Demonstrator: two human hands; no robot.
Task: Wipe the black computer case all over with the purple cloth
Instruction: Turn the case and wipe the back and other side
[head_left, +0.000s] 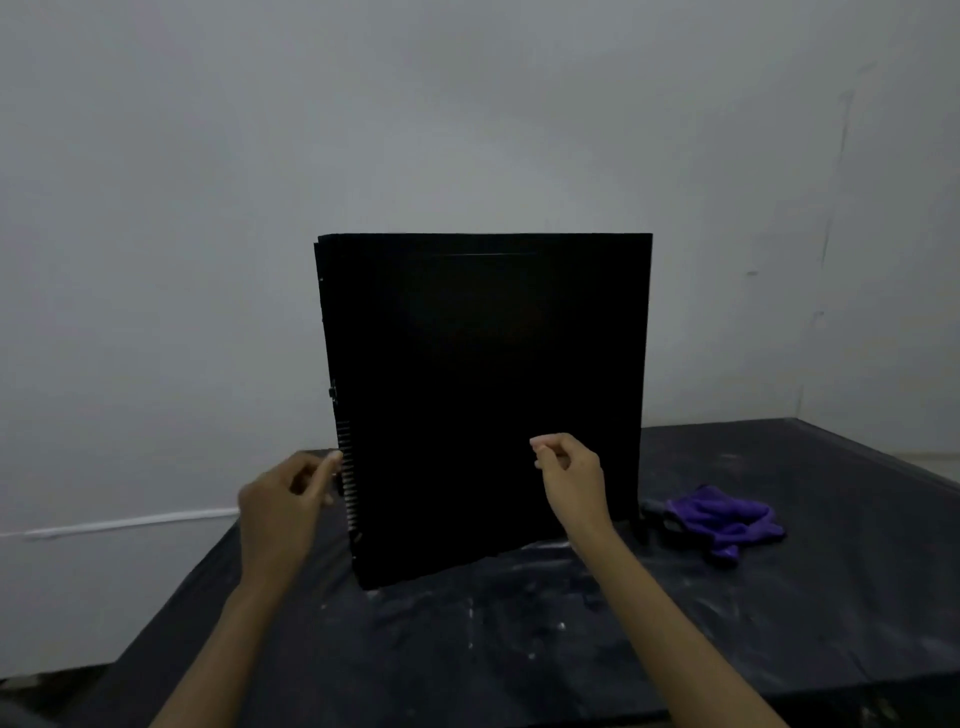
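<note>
Upright black case (483, 405) mid-table, bare tabletop (519, 649) in front, purple cloth (727, 519) just right

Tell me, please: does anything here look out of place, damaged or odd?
Nothing looks damaged or spilled. The black computer case stands upright on the table, whose dark top bears white smears. The purple cloth lies crumpled to the right of the case, untouched.

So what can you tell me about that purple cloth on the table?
The purple cloth is a soft, fuzzy-looking rag, crumpled in a loose heap. It lies on the dark, white-smudged table, right of the standing black computer case. A small dark object sits against its left edge. Neither the left hand nor the right hand touches it.
</note>
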